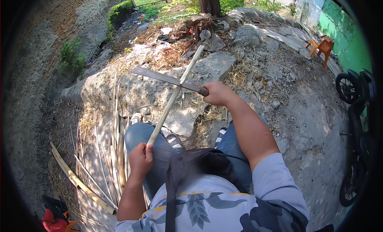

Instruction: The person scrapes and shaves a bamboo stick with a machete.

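A long pale strip of split bamboo point(166, 109) slants up and away from my left hand point(140, 159), whose fingers are wrapped round its near end. My right hand point(217, 93) grips the dark handle of a machete point(154, 75). Its blade points left and crosses the strip a little beyond the strip's middle. A thin sliver stands up beside the crossing, and whether the edge is cutting in there I cannot tell. The strip's far end reaches a cut stump point(205, 34) on the rubble.
Several bamboo strips point(119, 156) lie on the ground to my left, near a curved wider piece point(76, 179). Broken concrete point(215, 68) lies ahead, below a tree trunk point(210, 3). Orange chairs point(324, 48) and a motorcycle point(353, 132) stand at right.
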The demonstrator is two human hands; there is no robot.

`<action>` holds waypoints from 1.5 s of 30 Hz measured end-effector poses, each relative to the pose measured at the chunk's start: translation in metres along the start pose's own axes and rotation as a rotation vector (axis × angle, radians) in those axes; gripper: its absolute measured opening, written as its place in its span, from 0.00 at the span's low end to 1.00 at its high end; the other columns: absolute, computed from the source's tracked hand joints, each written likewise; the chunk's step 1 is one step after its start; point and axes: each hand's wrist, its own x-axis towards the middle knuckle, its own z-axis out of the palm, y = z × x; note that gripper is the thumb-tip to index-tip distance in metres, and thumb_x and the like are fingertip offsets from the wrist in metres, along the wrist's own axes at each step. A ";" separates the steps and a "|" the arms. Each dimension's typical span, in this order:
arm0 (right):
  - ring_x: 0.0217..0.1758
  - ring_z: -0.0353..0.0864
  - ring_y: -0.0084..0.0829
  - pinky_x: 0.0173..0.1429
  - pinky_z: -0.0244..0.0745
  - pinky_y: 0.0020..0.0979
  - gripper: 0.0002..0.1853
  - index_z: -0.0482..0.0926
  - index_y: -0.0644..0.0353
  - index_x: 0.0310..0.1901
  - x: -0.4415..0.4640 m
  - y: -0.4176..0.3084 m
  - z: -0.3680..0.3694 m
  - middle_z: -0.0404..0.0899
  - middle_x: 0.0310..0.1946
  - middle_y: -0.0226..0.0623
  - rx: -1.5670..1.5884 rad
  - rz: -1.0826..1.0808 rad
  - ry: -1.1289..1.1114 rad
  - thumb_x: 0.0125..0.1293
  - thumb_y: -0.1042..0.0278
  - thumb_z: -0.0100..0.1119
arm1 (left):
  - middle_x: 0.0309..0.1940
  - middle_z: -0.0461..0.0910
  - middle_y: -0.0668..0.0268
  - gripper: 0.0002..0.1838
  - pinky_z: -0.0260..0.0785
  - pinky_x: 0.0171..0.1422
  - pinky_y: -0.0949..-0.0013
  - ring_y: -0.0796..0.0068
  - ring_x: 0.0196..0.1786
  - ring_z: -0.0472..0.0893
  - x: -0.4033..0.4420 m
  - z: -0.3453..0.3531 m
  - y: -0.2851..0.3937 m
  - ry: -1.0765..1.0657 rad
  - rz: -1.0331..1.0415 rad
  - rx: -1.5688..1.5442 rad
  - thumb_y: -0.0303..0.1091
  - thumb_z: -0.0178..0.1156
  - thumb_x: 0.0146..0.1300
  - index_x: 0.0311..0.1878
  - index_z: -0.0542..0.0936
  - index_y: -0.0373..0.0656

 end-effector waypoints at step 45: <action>0.48 0.89 0.49 0.55 0.84 0.48 0.15 0.87 0.52 0.46 -0.010 0.002 -0.019 0.89 0.39 0.46 0.101 0.077 0.007 0.55 0.66 0.63 | 0.28 0.84 0.52 0.14 0.74 0.37 0.54 0.49 0.30 0.83 0.000 0.000 -0.009 -0.032 -0.046 -0.074 0.41 0.65 0.74 0.41 0.85 0.38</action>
